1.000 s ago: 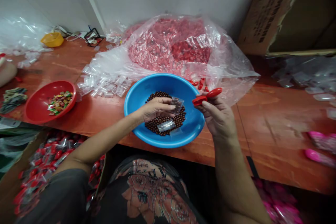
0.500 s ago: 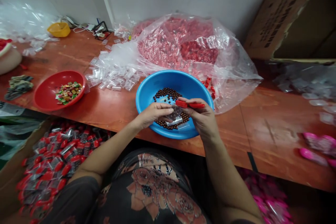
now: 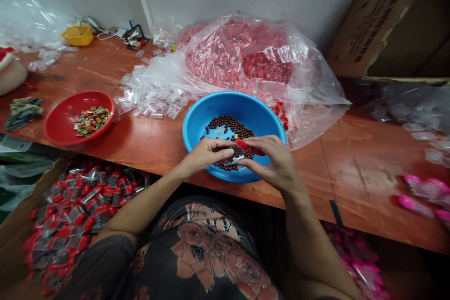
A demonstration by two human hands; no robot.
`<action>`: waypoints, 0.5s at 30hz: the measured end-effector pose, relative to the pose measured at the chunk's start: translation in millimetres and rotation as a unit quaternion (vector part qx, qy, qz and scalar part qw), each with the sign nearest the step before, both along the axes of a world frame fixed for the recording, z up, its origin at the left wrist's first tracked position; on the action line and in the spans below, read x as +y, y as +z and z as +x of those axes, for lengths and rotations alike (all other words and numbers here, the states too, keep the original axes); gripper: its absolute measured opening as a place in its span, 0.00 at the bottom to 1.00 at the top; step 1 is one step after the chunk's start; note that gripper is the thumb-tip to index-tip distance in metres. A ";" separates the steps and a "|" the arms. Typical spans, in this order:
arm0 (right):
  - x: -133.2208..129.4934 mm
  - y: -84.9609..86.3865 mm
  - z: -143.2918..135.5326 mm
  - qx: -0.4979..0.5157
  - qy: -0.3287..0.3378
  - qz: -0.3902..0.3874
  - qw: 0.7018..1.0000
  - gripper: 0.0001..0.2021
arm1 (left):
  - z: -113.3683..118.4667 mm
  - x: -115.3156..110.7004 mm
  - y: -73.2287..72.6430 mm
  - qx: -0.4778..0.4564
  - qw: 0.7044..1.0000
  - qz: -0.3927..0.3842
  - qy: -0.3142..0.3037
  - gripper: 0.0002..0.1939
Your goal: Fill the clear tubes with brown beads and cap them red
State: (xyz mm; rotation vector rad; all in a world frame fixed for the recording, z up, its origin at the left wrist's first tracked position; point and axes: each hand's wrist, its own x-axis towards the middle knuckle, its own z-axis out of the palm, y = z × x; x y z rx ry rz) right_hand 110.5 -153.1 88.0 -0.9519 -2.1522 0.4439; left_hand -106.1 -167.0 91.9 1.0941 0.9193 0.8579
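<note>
Over the blue basin (image 3: 197,108), my left hand (image 3: 204,155) pinches a small clear plastic container (image 3: 238,151) with dark contents. A red cap (image 3: 241,144) sits at the container's upper right end. My right hand (image 3: 277,163) is curled around that end, its index finger by the cap and its thumb lower down. Another red piece (image 3: 258,151) shows under the right fingers, partly hidden. Small round brown balls (image 3: 228,123) lie in the basin beneath both hands.
A large clear bag of red caps (image 3: 239,51) lies behind the basin, beside a heap of clear containers (image 3: 151,96). A red bowl (image 3: 56,124) of wrapped sweets is at left. Filled red-capped containers (image 3: 77,211) fill a box below. Pink-capped ones (image 3: 416,201) lie right.
The red cap in my right hand has come onto the end of the container. My right fingers have spread from a pinch to a wider hold around that end.
</note>
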 end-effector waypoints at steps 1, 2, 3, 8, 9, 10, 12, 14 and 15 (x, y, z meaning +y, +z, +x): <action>-1.8 1.1 -1.9 -0.051 -0.016 0.037 0.998 0.21 | 1.0 -0.8 -1.5 0.007 1.000 0.006 0.004 0.14; -3.5 0.9 -4.4 -0.091 -0.029 0.069 0.993 0.24 | 2.1 -1.5 -3.0 0.011 1.000 0.010 0.009 0.14; -5.0 -0.6 -7.2 -0.119 -0.040 0.095 0.988 0.26 | 3.4 -2.1 -4.4 0.014 1.000 0.015 0.017 0.14; -6.0 -15.6 -19.7 -0.120 -0.038 0.164 0.978 0.26 | 17.1 -2.0 -8.5 -0.027 0.995 -0.003 0.100 0.17; -5.2 -18.1 -21.5 -0.116 -0.030 0.171 0.978 0.26 | 21.3 -1.6 -9.2 -0.056 0.992 -0.033 0.108 0.20; -4.4 -20.2 -23.1 -0.111 -0.021 0.178 0.978 0.26 | 25.7 -1.2 -10.1 -0.085 0.988 -0.068 0.111 0.23; -3.1 -23.5 -26.5 -0.107 -0.010 0.183 0.977 0.27 | 33.9 -0.8 -12.5 -0.120 0.979 -0.120 0.114 0.24; -2.4 -25.8 -29.8 -0.105 -0.005 0.185 0.977 0.27 | 40.1 -1.0 -15.0 -0.122 0.975 -0.133 0.131 0.20; -2.3 -26.8 -31.2 -0.102 -0.004 0.182 0.978 0.26 | 42.0 -1.2 -16.0 -0.119 0.973 -0.131 0.145 0.18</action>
